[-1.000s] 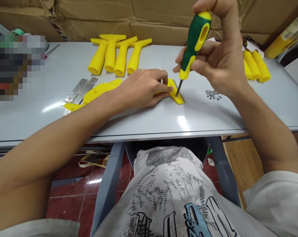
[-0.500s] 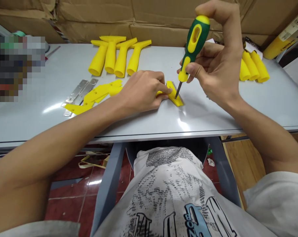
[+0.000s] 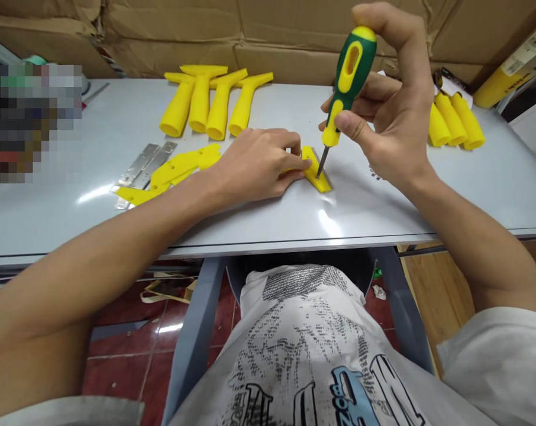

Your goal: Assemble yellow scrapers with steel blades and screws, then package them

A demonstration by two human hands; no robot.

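My right hand (image 3: 394,112) is closed around a green and yellow screwdriver (image 3: 354,65), one finger bent over its butt end. The shaft points down, and its tip meets a screw near the lower end of a yellow scraper head (image 3: 316,168). A thin metal blade edge shows along the head's right side. My left hand (image 3: 263,163) pinches the yellow scraper from the left and holds it on the table; the fingers hide its handle. Left of that hand lie loose yellow plastic plates (image 3: 174,168) with holes and several metal blades (image 3: 139,165).
Several yellow scraper handles (image 3: 200,100) stand at the back of the white table (image 3: 250,222). More yellow handles (image 3: 454,121) are at the right. Small screws (image 3: 374,173) lie beside my right hand. Cardboard (image 3: 286,65) lines the back edge. A yellow tube (image 3: 512,65) leans at far right.
The screwdriver tip and the scraper have shifted very slightly right. My right hand's fingers have turned a little on the screwdriver handle, and the small screws beside it show more.
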